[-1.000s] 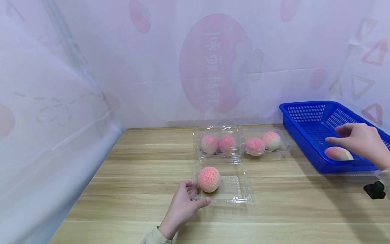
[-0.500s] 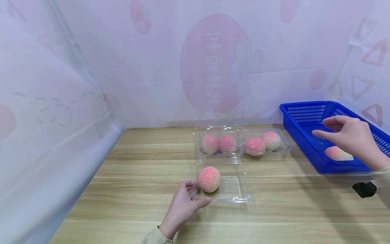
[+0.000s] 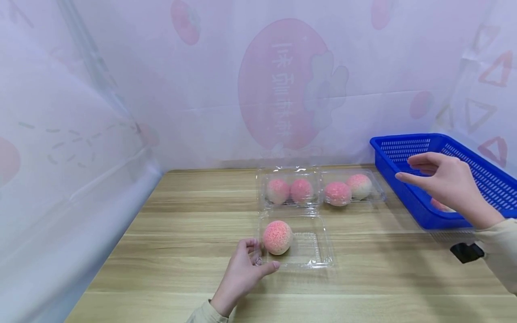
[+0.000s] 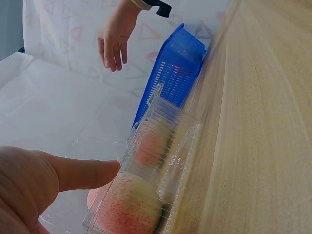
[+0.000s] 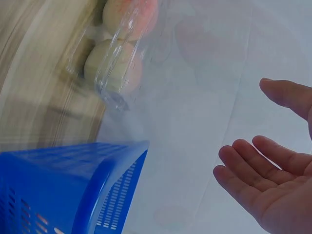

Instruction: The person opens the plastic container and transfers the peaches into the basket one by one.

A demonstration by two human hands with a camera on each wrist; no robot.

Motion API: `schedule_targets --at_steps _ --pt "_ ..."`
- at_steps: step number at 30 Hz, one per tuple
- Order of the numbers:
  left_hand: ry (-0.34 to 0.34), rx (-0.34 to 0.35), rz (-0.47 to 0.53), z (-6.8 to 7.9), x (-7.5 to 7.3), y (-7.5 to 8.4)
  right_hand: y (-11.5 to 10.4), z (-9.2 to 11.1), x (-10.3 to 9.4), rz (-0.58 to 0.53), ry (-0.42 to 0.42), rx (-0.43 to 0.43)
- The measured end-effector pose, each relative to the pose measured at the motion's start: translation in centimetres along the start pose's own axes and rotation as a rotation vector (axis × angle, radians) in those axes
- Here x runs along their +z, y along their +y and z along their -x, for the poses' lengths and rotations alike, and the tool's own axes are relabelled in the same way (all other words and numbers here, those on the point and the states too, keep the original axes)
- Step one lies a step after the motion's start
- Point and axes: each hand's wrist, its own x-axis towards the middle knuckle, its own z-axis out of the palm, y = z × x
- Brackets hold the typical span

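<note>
A clear plastic box [image 3: 307,246] stands lid-up on the table, with one pink-and-cream peach [image 3: 278,237] in its left half. My left hand [image 3: 246,271] holds this box at its front left corner; the thumb [image 4: 87,174] lies along its rim. My right hand [image 3: 450,181] hovers over the left rim of the blue basket [image 3: 404,197], with nothing between thumb and fingers. Its fingers are spread and gently bent, as the right wrist view shows. Part of another peach [image 3: 440,205] shows in the basket, mostly hidden behind the right hand.
Behind the held box, the raised clear lid has two peaches [image 3: 301,190] visible through it. Another clear box [image 3: 375,188] with two peaches sits to its right, close to the basket. Printed white cloth [image 3: 202,134] hangs at the back and sides.
My right hand has moved left from above the peach in the basket to above the basket's left rim, still empty. The left hand, the boxes and the peaches have stayed put.
</note>
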Motion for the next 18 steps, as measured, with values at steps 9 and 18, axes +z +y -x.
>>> schedule_targets --at_steps 9,18 --pt "0.007 0.001 -0.019 0.1 0.1 0.1 -1.5 0.6 1.0 -0.072 -0.015 -0.029" --pt "0.007 -0.007 -0.016 0.1 0.1 0.2 -2.6 1.0 2.8 -0.13 -0.01 -0.059"
